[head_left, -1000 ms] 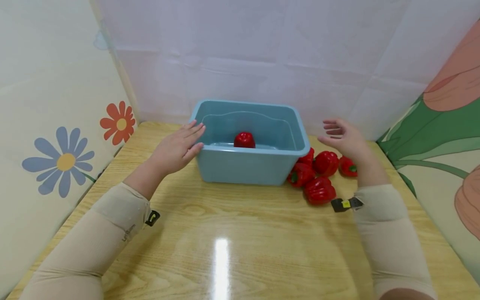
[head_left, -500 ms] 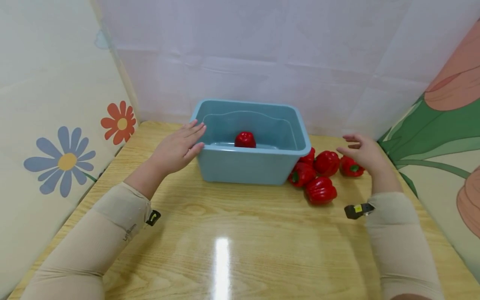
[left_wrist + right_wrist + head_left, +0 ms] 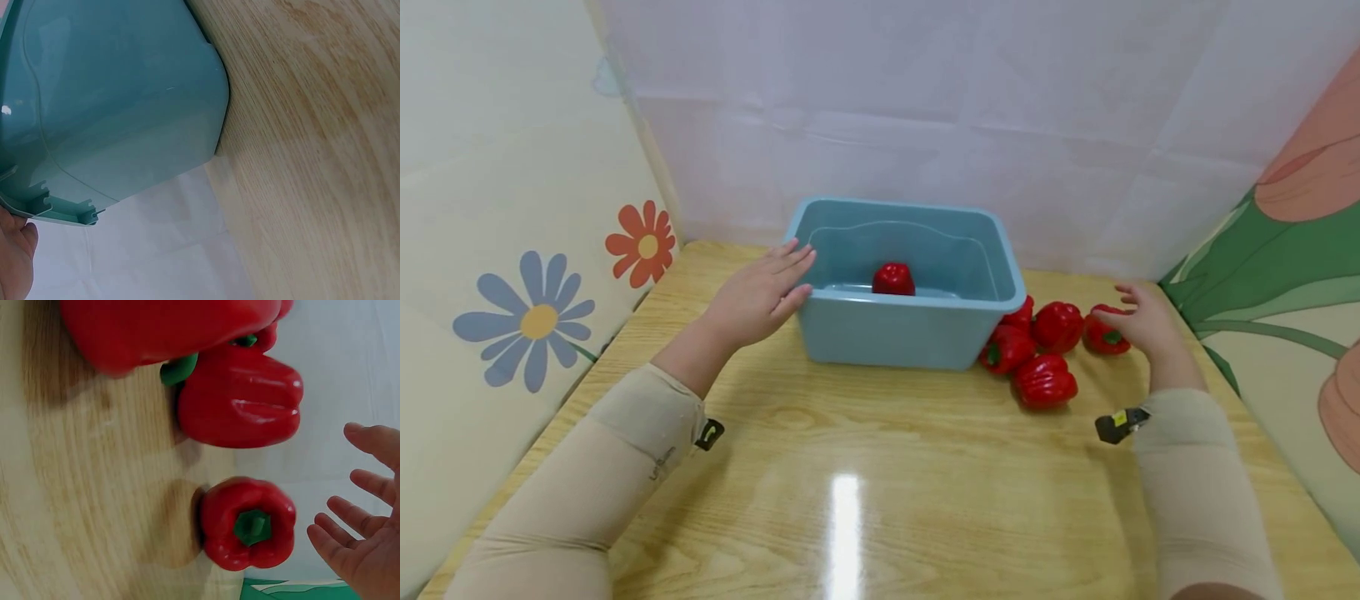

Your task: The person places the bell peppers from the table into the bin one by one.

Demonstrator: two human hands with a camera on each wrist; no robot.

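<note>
A light-blue plastic bin stands on the table with one red bell pepper inside. The left hand rests on the bin's left rim, fingers extended; the left wrist view shows part of that hand at the rim of the bin. On the right, the right hand hovers beside the rightmost red pepper. In the right wrist view the hand has its fingers spread and holds nothing, with a gap to the pepper, whose green stem faces the camera.
Several more red peppers lie on the wooden table against and near the bin's right side. A pale sheet hangs behind the bin, and flower-printed walls border the table on the left and right.
The right hand has moved right and down from beside the bin's right end to the rightmost pepper. The left hand has stayed at the bin's rim.
</note>
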